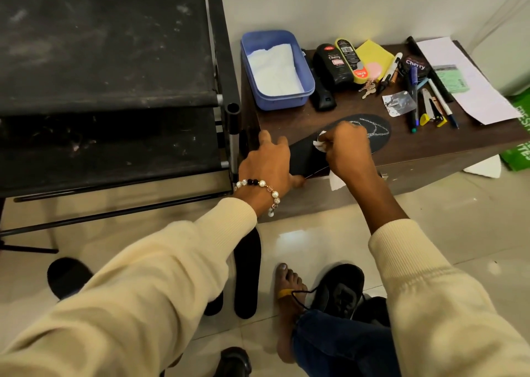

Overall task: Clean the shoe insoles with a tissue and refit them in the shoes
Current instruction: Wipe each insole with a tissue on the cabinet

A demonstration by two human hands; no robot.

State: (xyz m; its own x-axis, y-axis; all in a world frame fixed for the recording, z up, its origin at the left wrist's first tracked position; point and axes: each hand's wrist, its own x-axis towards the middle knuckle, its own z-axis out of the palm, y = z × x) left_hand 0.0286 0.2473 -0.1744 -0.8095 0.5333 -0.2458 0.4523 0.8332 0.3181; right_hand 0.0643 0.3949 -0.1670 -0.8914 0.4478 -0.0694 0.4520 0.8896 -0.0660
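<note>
The right hand is curled into a fist round a white tissue, which it presses on a black insole. Most of the tissue is hidden in the fist; one wad shows by the knuckles, and a tail hangs out below the wrist. The left hand holds down the near end of the insole, fingers bent over its far edge and thumb at its near edge; its fingertips are hard to make out against the dark wood. The hands cover the insole's middle. Its far end, with a white dotted pattern, lies clear on the table.

The insole lies slantwise at the table's front edge, its near end jutting past that edge. Behind it stand a blue tub with more white paper, polish bottles, a yellow cloth, pens and papers.

On the tiled floor a second insole lies partly under the left sleeve. A black shoe rests beside a bare foot; a second shoe behind it is mostly hidden by the right sleeve. A dark rack fills the left side, against a white wall.
</note>
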